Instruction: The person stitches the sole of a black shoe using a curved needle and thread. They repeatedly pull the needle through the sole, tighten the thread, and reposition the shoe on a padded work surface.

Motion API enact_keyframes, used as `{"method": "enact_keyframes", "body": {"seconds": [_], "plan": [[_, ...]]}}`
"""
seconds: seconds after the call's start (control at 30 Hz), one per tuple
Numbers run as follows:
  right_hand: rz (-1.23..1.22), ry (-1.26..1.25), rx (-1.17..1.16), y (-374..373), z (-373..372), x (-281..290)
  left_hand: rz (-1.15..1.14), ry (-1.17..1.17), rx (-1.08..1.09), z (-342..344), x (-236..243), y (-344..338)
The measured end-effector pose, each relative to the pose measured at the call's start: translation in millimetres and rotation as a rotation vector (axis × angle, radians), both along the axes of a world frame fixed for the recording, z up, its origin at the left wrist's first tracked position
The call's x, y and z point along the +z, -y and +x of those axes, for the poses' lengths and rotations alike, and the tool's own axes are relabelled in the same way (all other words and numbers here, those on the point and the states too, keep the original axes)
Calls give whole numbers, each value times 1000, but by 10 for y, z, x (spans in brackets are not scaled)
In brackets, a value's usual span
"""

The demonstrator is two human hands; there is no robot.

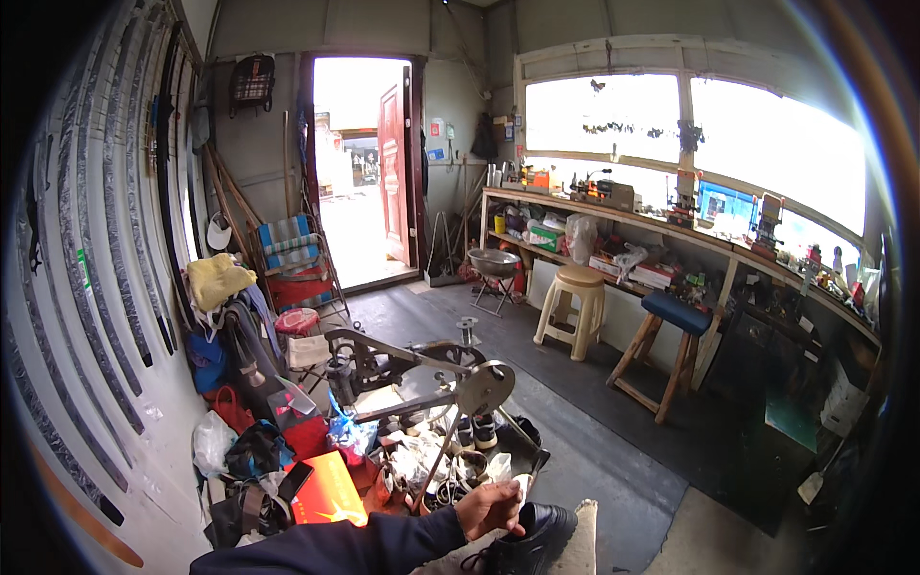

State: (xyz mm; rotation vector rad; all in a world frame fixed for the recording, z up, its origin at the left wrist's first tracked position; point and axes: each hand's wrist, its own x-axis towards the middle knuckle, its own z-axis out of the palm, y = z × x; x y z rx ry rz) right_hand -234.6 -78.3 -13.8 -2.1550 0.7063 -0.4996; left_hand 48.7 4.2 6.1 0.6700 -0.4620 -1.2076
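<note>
My left hand, in a dark sleeve, reaches in from the lower edge. Its fingers are curled together, and whatever they may pinch is too small to make out. Just below the fingertips is a black shoe, partly cut off by the lower edge. A pale, flat piece lies against the shoe's right side. My right hand is out of view. In front of me stands a metal hand-cranked shoe-stitching machine with a round wheel.
Several shoes crowd the floor under the machine. Left of them lie an orange-red box and bags. A beige stool and a blue-topped stool stand before the long workbench. The doorway's red door is ajar.
</note>
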Motion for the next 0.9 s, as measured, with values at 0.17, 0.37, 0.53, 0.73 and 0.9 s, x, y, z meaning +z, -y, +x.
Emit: {"method": "enact_keyframes", "body": {"seconds": [0.17,0.37,0.53,0.73,0.9], "plan": [[-148,11,64,76,14,-31,120,106,101,-26,118,124],[-80,-42,-8,94,-8,-104,230,149,236,132,28,264],[-22,-17,-41,52,10,-113,230,156,328,397,0,414],[37,29,-111,-26,30,-102,221,121,366,486,-113,538],[67,21,-132,-52,14,-118,217,107,383,623,-159,517]]}}
